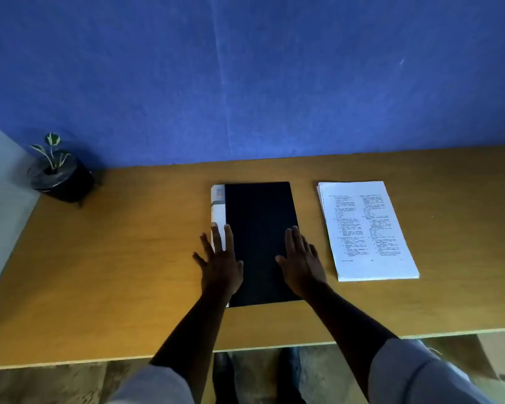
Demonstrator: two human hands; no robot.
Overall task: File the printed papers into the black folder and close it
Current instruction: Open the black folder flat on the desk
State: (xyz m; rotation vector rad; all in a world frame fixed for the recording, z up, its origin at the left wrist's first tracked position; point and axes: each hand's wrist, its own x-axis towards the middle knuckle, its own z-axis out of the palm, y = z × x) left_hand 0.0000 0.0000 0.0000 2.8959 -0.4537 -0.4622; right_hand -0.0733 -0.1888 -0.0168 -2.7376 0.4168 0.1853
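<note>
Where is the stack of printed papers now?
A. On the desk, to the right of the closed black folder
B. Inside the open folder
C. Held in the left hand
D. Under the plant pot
A: the printed papers lie on the desk, right of the closed black folder, apart from it.

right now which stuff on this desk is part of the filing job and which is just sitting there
Part of the job:
black folder, closed, both hands flat on it
printed papers, stacked to its right

Just sitting there:
potted plant, far left corner
</note>
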